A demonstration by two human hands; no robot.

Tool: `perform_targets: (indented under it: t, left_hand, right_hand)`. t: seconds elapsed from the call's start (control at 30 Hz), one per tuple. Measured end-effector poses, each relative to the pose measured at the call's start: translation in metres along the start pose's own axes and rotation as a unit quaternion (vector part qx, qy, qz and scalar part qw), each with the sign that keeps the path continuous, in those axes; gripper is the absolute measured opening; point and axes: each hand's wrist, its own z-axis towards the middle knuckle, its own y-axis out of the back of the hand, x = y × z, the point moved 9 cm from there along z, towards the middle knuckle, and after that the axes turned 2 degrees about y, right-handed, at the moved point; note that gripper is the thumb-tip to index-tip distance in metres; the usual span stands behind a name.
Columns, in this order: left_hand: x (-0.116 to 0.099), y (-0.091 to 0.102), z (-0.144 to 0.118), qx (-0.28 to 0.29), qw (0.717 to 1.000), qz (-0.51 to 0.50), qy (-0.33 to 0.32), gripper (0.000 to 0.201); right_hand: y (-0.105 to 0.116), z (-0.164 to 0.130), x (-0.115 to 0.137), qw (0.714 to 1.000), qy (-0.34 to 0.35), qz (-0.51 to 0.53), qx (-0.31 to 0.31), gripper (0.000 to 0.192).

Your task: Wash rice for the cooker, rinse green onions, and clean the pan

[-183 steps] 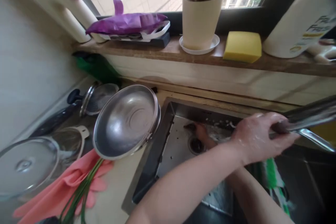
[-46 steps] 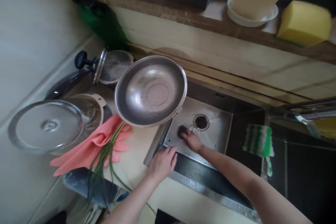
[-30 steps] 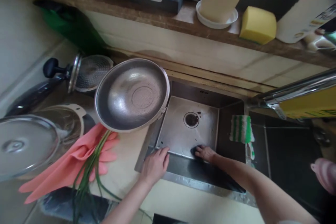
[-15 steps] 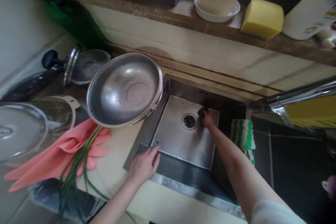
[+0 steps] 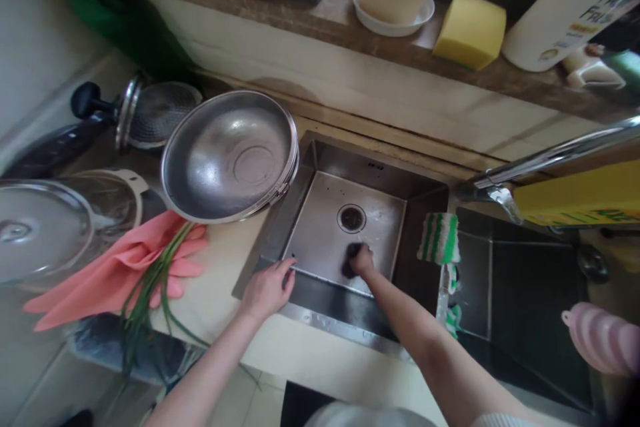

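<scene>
My right hand [image 5: 364,260] is closed around a dark scouring pad [image 5: 352,260], pressed to the floor of the steel sink [image 5: 320,213]. The pad lies below and slightly right of the round drain [image 5: 351,218], and its edges are blurred. On the sink's front left rim rests my left hand [image 5: 267,290], fingers loosely apart and nothing in them. Small dark specks and wet streaks show on the sink floor.
Left of the sink stand a large steel bowl [image 5: 230,153], pink rubber gloves [image 5: 115,263] with green stalks [image 5: 153,283] over them, and a lidded pot [image 5: 43,233]. A striped cloth [image 5: 440,238] hangs over the right divider. A yellow sponge [image 5: 470,30] sits on the shelf above.
My right hand has swept the dark pad from right of the drain toward the sink's front. My left hand stays on the rim. The whole view has shifted slightly right.
</scene>
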Motion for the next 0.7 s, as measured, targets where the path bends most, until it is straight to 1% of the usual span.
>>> perform_targets:
  t: [0.03,0.1,0.17,0.2,0.27,0.3,0.37,0.43,0.53,0.6,0.63,0.7]
  left_hand:
    - [0.0,0.0,0.0,-0.001,1.0,0.002,0.002,0.03]
    - [0.0,0.001,0.0,-0.001,1.0,0.001,0.005,0.03]
    - [0.0,0.001,0.001,0.002,1.0,-0.002,0.006,0.03]
    - [-0.001,0.001,0.001,0.003,1.0,-0.001,0.006,0.03]
    - [-0.001,0.0,0.001,0.006,1.0,0.004,0.003,0.029]
    - [-0.001,0.0,0.001,0.006,1.0,0.008,0.002,0.029]
    - [-0.002,0.0,0.0,0.004,1.0,0.012,-0.002,0.029]
    - [-0.003,0.002,0.0,-0.001,1.0,0.015,-0.004,0.029]
    - [-0.004,0.004,-0.001,-0.009,1.0,0.017,-0.005,0.029]
    - [-0.005,0.004,-0.001,-0.013,1.0,0.017,-0.006,0.028]
    - [-0.005,0.004,-0.001,-0.015,1.0,0.015,-0.006,0.028]
    - [-0.004,0.005,-0.001,-0.021,1.0,0.011,-0.003,0.028]
  right_hand:
    - [0.007,0.01,0.005,1.0,-0.001,0.009,-0.012,0.037]
    - [0.034,0.032,0.001,0.999,-0.015,0.016,-0.045,0.044]
    - [0.064,0.051,-0.018,0.996,-0.048,0.013,-0.077,0.05]
    - [0.074,0.058,-0.028,0.994,-0.066,0.008,-0.085,0.051]
    - [0.084,0.068,-0.037,0.993,-0.078,0.0,-0.087,0.051]
    - [0.083,0.072,-0.034,0.995,-0.063,-0.003,-0.082,0.05]
    - [0.078,0.08,-0.015,0.997,-0.005,-0.004,-0.073,0.047]
    - [0.079,0.088,0.005,0.996,0.045,-0.005,-0.082,0.046]
    - [0.096,0.105,0.018,0.99,0.054,-0.054,-0.12,0.051]
    - [0.102,0.117,0.031,0.986,0.075,-0.092,-0.113,0.05]
    - [0.101,0.123,0.044,0.984,0.104,-0.104,-0.099,0.048]
    - [0.094,0.13,0.081,0.975,0.176,-0.114,-0.076,0.049]
